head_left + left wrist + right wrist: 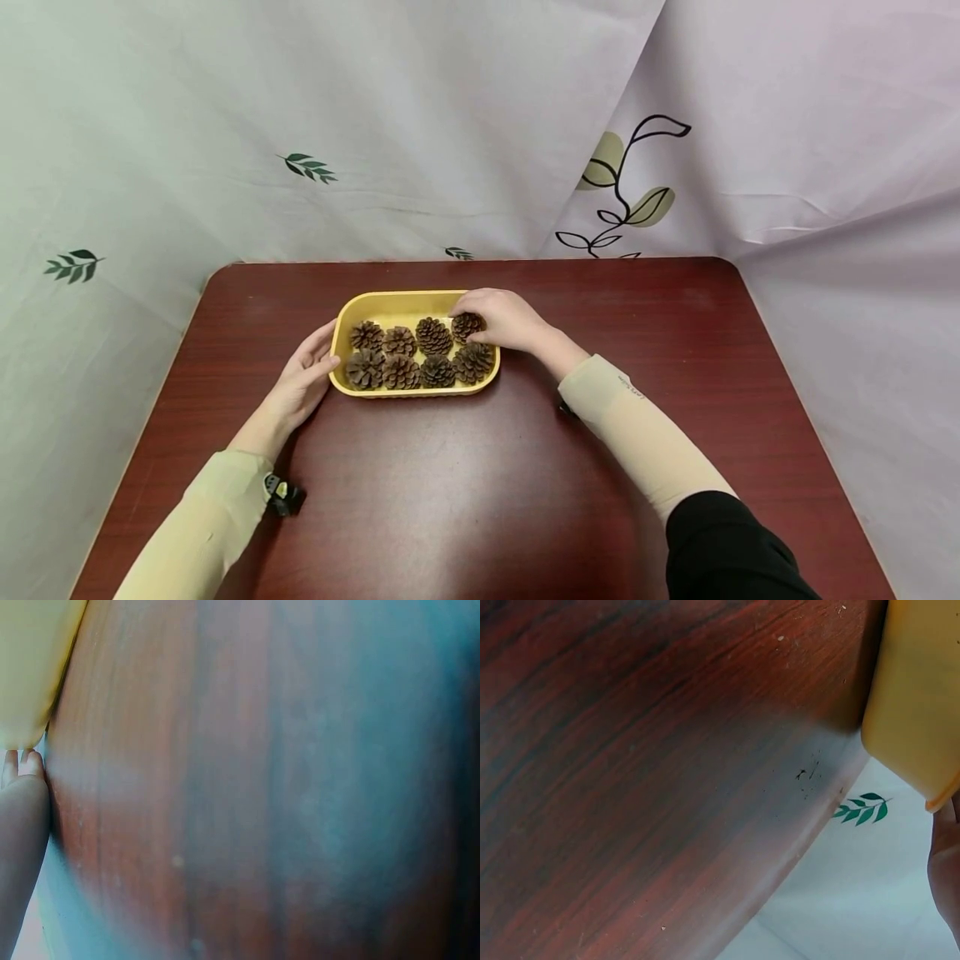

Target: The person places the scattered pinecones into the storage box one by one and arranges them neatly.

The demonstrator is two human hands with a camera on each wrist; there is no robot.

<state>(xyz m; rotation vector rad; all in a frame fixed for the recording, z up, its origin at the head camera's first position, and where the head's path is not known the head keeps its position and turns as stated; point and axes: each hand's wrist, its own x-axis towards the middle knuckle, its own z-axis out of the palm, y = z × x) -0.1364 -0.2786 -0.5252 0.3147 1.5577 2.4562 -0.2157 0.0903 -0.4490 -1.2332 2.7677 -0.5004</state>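
A yellow rectangular tray stands toward the back of the table in the head view. Several brown pine cones lie in it in two rows. My right hand reaches over the tray's right end, thumb and fingers around a pine cone in the back right corner. Just in front of it sits another pine cone. At the left end, my left hand touches the tray's outer wall with fairly straight fingers and thumb. The left wrist view shows fingertips against the yellow wall; the right wrist view shows no pine cone.
The tray rests on a dark red-brown wooden table. White cloth with leaf prints hangs behind the table and at its sides. Small dark crumbs lie on the tabletop near the tray.
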